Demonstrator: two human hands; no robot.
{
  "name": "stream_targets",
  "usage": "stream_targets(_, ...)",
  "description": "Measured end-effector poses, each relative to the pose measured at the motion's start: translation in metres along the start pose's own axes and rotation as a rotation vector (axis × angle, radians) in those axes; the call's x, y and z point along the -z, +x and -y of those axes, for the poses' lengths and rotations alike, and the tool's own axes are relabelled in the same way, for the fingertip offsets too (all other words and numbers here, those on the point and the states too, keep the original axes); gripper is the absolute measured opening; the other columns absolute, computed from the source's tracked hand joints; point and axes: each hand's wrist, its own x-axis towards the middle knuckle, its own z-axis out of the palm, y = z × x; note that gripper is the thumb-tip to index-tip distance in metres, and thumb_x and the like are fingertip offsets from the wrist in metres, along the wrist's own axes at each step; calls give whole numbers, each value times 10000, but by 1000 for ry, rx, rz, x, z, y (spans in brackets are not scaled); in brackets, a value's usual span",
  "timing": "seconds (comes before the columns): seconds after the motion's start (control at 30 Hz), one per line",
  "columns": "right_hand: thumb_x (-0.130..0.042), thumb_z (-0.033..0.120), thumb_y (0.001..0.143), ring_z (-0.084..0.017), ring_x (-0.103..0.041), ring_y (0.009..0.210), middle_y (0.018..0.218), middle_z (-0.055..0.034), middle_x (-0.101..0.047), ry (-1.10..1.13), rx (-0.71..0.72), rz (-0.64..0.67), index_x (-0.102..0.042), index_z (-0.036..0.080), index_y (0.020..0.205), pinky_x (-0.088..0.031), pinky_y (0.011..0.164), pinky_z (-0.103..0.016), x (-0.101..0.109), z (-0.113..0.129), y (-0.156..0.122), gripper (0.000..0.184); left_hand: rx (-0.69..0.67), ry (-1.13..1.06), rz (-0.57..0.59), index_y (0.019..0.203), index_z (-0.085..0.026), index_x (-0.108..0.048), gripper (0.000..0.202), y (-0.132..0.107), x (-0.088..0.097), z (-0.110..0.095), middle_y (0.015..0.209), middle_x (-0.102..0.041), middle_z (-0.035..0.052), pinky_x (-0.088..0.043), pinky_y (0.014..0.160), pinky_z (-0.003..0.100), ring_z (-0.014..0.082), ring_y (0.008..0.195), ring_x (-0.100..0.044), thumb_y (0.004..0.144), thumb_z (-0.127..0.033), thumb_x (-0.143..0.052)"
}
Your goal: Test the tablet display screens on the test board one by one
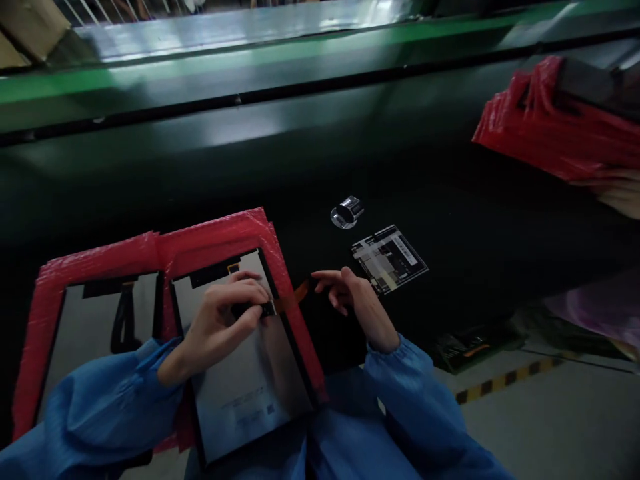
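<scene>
A tablet-sized display panel [235, 407], silvery with dark edges, lies on a pink-red bubble-wrap sleeve [220, 243] in front of me. My left hand [225, 320] is over the panel, thumb and fingers pinched on the black connector part of a flex cable [270, 308]. The cable's orange ribbon [301, 291] sticks out past the panel's right edge. Close to the ribbon's end is my right hand [350, 293], its index finger stretched toward it and the others loosely bent apart. Whether that fingertip touches the ribbon, I cannot tell.
Another panel [97, 327] lies on red wrap at the left. Right of my hands are a component sheet [390, 259] and a roll of clear film [349, 212]. At the far right, another person's hand [623, 193] is at a red-wrapped stack [545, 133]. A green ledge [300, 50] runs behind.
</scene>
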Motion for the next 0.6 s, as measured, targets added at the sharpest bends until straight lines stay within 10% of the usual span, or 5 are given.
stream_targets(0.27, -345, 444, 991, -96, -385, 634, 1016, -48, -540, -199, 71, 119, -632, 207, 1249, -334, 512, -226, -4, 2, -1, 453, -37, -98, 16, 704, -211, -581, 178, -2, 5, 2, 680, -643, -7, -453, 1003, 467, 171, 687, -620, 815, -122, -473)
stream_targets(0.43, -370, 388, 989, -116, -459, 704, 964, -51, -559, -124, 169, 303, -656, 169, 801, -384, 616, -266, 3, 7, -2, 407, -64, -120, 15, 703, -220, -550, 166, -3, 7, 3, 679, -609, -13, -448, 975, 469, 168, 684, -599, 798, -110, -470)
stream_targets(0.6, -529, 372, 944, -135, -484, 667, 767, -22, -505, -51, 368, 217, -513, 188, 676, -393, 587, -298, 12, 24, -12, 326, -106, -68, 18, 719, -230, -523, 174, -1, 13, 1, 573, -540, -45, -414, 983, 486, 152, 622, -567, 764, -81, -444)
